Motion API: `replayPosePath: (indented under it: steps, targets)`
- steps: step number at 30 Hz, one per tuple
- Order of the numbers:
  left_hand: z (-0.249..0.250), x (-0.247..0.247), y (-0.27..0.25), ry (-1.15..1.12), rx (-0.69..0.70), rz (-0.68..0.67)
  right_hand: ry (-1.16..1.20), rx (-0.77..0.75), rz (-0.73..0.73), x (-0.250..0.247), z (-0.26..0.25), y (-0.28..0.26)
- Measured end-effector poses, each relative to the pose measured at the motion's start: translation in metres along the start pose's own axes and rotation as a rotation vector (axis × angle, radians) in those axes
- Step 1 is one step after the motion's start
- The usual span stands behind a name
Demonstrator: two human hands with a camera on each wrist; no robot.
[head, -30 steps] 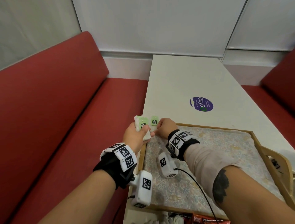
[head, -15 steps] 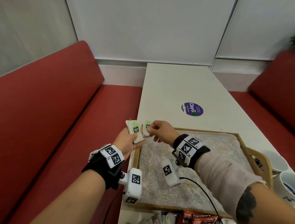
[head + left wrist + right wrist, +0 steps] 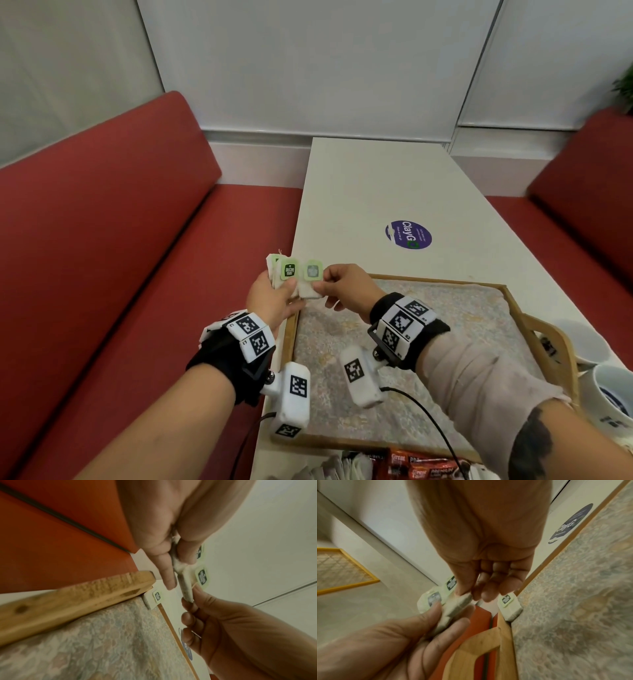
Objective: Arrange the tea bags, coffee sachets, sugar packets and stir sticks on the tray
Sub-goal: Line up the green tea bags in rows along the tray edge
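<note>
Small white paper tea bags with green square tags [image 3: 287, 274] sit as a fanned stack in the left hand [image 3: 270, 301], gripped between thumb and fingers above the far-left corner of the tray. The right hand [image 3: 346, 286] pinches one tea bag [image 3: 311, 277] at the front of the stack, thumb and forefinger closed on its lower edge, the other fingers curled beneath. In the wrist views a single tea bag already placed [image 3: 509, 605] lies inside the far-left corner of the rectangular wooden tray [image 3: 442, 281], touching its rim. The tray has a pale floral cloth lining [image 3: 342, 342] and rests on the white surface [image 3: 370, 192], along its left edge. Orange-red sachets [image 3: 421, 467] and pale packets [image 3: 339, 467] lie on the surface at the tray's near edge; which packets are sugar cannot be told. White cups [image 3: 613, 394] stand off the tray's right end.

Step in hand, as judged: separating one tea bag from the stack for placement. The next move calls for drawing it free without dragging its neighbours, then laying it beside the placed one, tag upward and edges aligned.
</note>
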State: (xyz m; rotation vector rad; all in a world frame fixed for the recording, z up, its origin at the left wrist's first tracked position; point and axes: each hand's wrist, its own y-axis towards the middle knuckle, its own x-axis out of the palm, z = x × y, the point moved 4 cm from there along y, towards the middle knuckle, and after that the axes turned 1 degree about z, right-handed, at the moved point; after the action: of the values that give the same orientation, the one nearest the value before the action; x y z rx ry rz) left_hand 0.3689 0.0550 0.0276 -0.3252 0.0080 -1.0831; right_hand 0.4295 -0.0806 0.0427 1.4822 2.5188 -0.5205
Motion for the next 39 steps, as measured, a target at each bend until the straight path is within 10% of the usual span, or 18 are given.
replayPosePath:
  steps: [17, 39]
  targets:
    - [-0.001, 0.009, 0.001, -0.030, 0.010, -0.027, -0.071, 0.308, 0.080, 0.008, 0.037, 0.044]
    - [-0.002, 0.008, 0.000, -0.026, 0.007, -0.044, -0.483, 0.189, 0.089, 0.013, 0.025, 0.037]
